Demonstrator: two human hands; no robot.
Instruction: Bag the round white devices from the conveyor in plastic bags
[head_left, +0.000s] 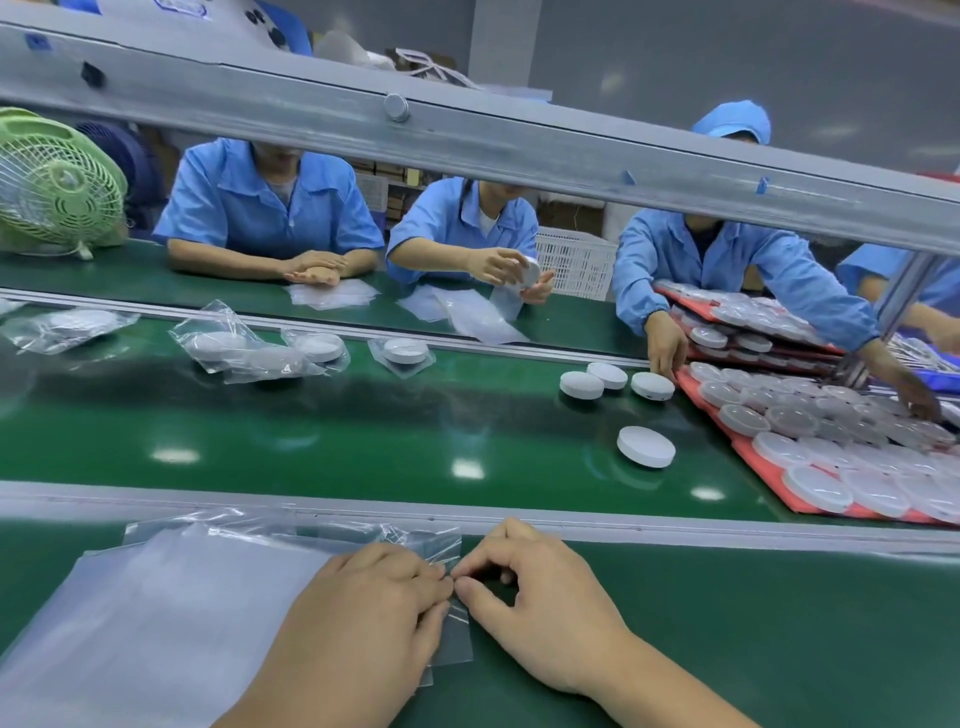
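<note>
The plastic bag has its edge between both hands, pinched by the curled fingertips of the left hand and by the thumb and forefinger of the right hand. Rubbing the layers apart should open its mouth. The nearest round white device lies ahead and to the right of the right hand, on the conveyor.

Four loose white devices, one green fan.
</note>
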